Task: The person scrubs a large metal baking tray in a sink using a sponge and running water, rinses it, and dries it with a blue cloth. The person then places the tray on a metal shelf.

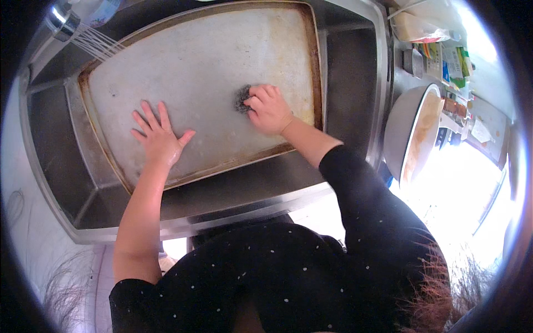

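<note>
A large metal baking tray (200, 70) with a browned, stained rim lies across a stainless steel sink (349, 75). My left hand (160, 135) rests on the left part of the tray, its fingers spread and nothing in it. In my right hand (268, 108) is a dark scouring pad (241, 100), pressed against the tray right of the middle. The pad looks blurred, and part of it is hidden under my fingers. Streams of water fall from a metal faucet head (63, 23) onto the tray's far left corner.
Beyond the sink's right rim stands a white enamel basin (406, 133), tilted on its side. Packets (458, 62), a small metal container (413, 62) and a plastic-wrapped item (418, 28) lie behind it. A tiled wall (21, 200) borders the sink's left side.
</note>
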`<state>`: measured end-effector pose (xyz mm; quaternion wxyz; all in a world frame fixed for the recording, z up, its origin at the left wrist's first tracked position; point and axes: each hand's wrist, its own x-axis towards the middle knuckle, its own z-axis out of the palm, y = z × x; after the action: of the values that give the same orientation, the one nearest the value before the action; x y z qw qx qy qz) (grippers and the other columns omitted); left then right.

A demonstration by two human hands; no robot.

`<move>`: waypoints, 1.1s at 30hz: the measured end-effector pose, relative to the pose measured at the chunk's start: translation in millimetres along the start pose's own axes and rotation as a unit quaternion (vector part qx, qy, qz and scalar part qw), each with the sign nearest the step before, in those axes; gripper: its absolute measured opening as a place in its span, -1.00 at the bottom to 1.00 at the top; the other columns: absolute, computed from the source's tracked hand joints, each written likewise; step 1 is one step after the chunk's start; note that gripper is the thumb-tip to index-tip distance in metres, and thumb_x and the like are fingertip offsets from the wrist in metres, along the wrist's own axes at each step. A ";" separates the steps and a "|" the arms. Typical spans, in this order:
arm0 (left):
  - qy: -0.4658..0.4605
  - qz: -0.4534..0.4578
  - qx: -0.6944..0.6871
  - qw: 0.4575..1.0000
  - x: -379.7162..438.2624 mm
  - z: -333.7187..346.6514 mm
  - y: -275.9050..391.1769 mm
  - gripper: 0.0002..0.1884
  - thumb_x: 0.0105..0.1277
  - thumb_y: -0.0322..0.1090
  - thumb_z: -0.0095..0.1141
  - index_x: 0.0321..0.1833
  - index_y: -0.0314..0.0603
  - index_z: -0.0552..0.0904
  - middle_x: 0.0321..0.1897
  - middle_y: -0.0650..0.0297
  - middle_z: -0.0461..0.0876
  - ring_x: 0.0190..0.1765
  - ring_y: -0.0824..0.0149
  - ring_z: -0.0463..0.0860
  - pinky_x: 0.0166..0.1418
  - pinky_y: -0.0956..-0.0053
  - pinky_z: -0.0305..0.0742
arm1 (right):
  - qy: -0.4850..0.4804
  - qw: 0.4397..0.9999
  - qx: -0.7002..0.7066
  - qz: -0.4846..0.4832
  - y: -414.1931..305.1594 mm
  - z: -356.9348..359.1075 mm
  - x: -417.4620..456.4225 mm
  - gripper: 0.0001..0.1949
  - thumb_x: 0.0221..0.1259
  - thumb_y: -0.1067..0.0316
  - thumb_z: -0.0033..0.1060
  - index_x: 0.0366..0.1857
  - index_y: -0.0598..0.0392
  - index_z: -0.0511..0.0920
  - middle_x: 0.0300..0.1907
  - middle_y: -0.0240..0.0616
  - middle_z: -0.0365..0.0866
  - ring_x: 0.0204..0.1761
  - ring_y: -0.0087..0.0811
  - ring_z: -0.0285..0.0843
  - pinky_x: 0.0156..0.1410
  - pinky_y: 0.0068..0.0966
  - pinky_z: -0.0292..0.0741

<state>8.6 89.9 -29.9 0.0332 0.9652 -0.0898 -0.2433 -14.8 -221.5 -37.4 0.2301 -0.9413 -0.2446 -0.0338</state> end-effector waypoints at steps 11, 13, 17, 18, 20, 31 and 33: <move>0.011 0.007 0.022 1.000 -2.5 -2.3 3.1 0.15 0.15 0.40 0.20 0.62 -0.15 -0.03 0.61 -0.21 -0.36 0.57 -0.44 -0.30 0.42 -0.53 -0.20 | 0.036 0.986 -0.134 0.097 90.5 -7.4 65.8 -0.72 0.05 0.28 0.25 -0.12 0.03 0.59 0.03 -0.13 0.53 0.13 -0.02 0.43 0.22 -0.10 0.37; 0.041 0.016 0.017 0.999 -4.1 4.0 -3.0 0.14 0.16 0.38 0.20 0.62 -0.14 -0.05 0.60 -0.22 -0.33 0.57 -0.46 -0.30 0.40 -0.56 -0.17 | -0.009 0.999 -0.040 0.006 29.8 1.1 31.4 -0.71 0.04 0.30 0.26 -0.11 0.03 0.56 0.07 -0.10 0.52 0.18 -0.03 0.41 0.29 -0.09 0.34; 0.046 0.021 0.024 0.998 -3.7 1.4 -2.6 0.14 0.17 0.37 0.20 0.62 -0.11 -0.07 0.60 -0.22 -0.30 0.56 -0.47 -0.28 0.39 -0.57 -0.14 | -0.178 0.980 0.009 -0.093 7.0 -33.5 -51.6 -0.65 0.06 0.23 0.32 -0.04 -0.01 0.53 0.14 -0.15 0.45 0.25 -0.07 0.34 0.33 -0.11 0.29; 0.045 0.019 0.025 0.999 -4.6 1.5 -2.2 0.13 0.17 0.38 0.19 0.63 -0.10 -0.06 0.60 -0.21 -0.32 0.56 -0.46 -0.29 0.41 -0.55 -0.17 | -0.236 0.967 0.005 -0.100 16.5 -48.5 -70.9 -0.62 0.06 0.18 0.34 -0.02 -0.04 0.52 0.17 -0.20 0.44 0.28 -0.11 0.32 0.34 -0.12 0.27; 0.042 0.010 0.029 0.999 -4.5 4.8 -1.7 0.13 0.17 0.41 0.17 0.63 -0.08 -0.04 0.61 -0.20 -0.35 0.57 -0.44 -0.33 0.44 -0.52 -0.22 | -0.264 0.958 -0.011 -0.109 27.1 -61.6 -85.2 -0.62 0.07 0.16 0.33 -0.01 -0.05 0.52 0.18 -0.23 0.42 0.31 -0.11 0.29 0.37 -0.11 0.23; 0.128 0.009 0.012 0.992 4.9 27.6 5.3 0.18 0.16 0.34 0.24 0.60 -0.25 -0.10 0.59 -0.27 -0.28 0.56 -0.45 -0.26 0.41 -0.53 -0.15 | -0.210 0.963 0.018 -0.170 -20.0 -5.7 -38.7 -0.67 0.10 0.14 0.34 -0.07 -0.07 0.53 0.14 -0.25 0.47 0.30 -0.18 0.32 0.38 -0.14 0.23; 0.134 0.002 0.020 0.991 4.4 28.8 6.7 0.17 0.16 0.34 0.24 0.60 -0.25 -0.09 0.59 -0.27 -0.27 0.57 -0.43 -0.26 0.42 -0.51 -0.15 | -0.182 0.964 0.047 -0.189 -39.7 12.7 -14.8 -0.71 0.14 0.14 0.29 -0.10 -0.05 0.52 0.12 -0.24 0.47 0.28 -0.20 0.35 0.37 -0.17 0.25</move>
<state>-2.3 81.9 -56.5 0.0257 0.9894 -0.0916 -0.1099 -47.3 -191.6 -34.8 0.2155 -0.8561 -0.4574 0.1068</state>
